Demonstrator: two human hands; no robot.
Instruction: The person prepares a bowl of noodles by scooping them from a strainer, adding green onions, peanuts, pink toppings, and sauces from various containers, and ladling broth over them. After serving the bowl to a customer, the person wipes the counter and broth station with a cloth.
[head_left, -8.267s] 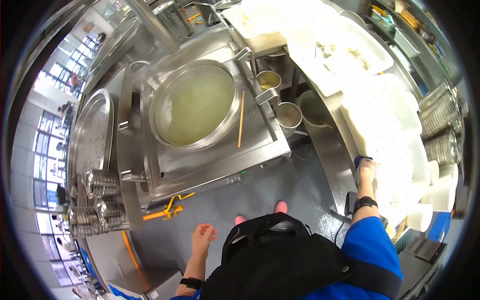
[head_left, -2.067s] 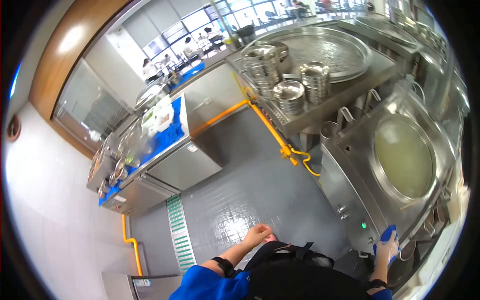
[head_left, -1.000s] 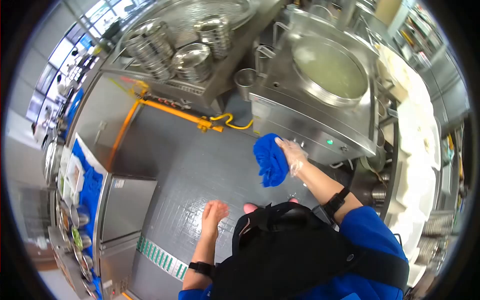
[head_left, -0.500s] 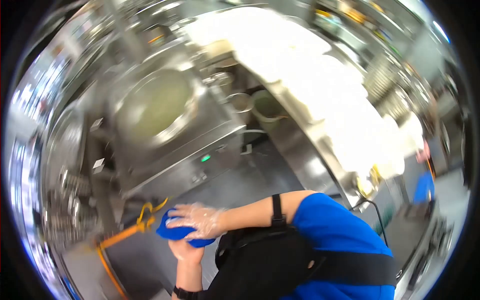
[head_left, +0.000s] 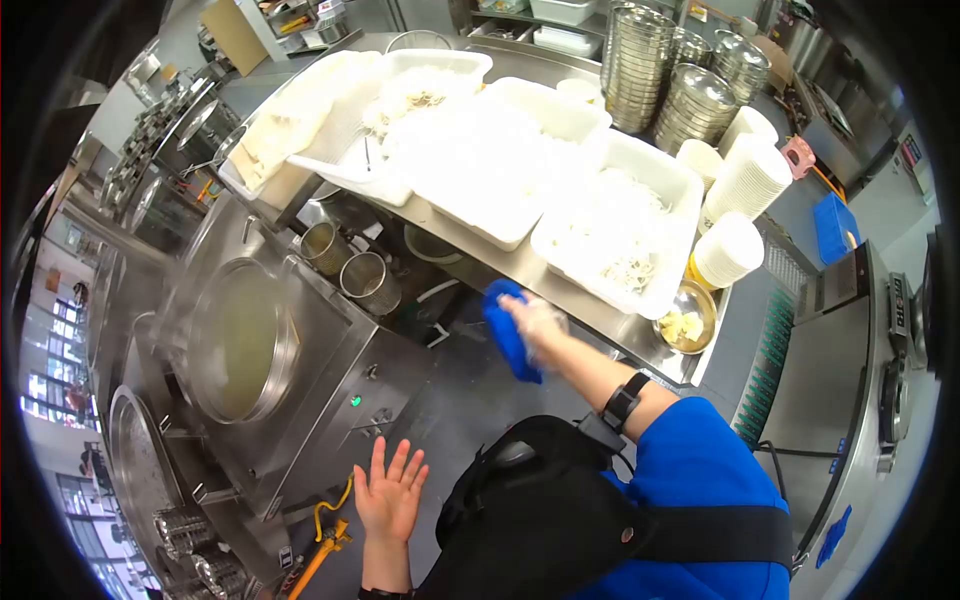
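My right hand (head_left: 537, 322), in a thin see-through plastic glove, grips a blue cloth (head_left: 510, 338) that hangs down from its fingers. Hand and cloth are just in front of the steel counter's (head_left: 505, 255) edge, above the floor. Low in the view, my left hand (head_left: 392, 498) is bare with its fingers spread and holds nothing. Closest to the right hand is a white tray (head_left: 560, 270) of pale noodle-like strands, overexposed. A metal bowl (head_left: 707, 335) with yellowish pieces stands at the counter's near corner.
To the left, a large round steel pot (head_left: 282, 372) of cloudy liquid is set into a cooking station. Mesh baskets (head_left: 370, 285) hang between it and the counter. Stacked white bowls (head_left: 745, 180) and steel bowls (head_left: 640, 70) line the far right. Yellow pipe (head_left: 322, 560) runs near the floor.
Both hands were together on the blue cloth. My left hand has come off it and opened, while the right has carried the cloth towards the counter. My view has swung right.
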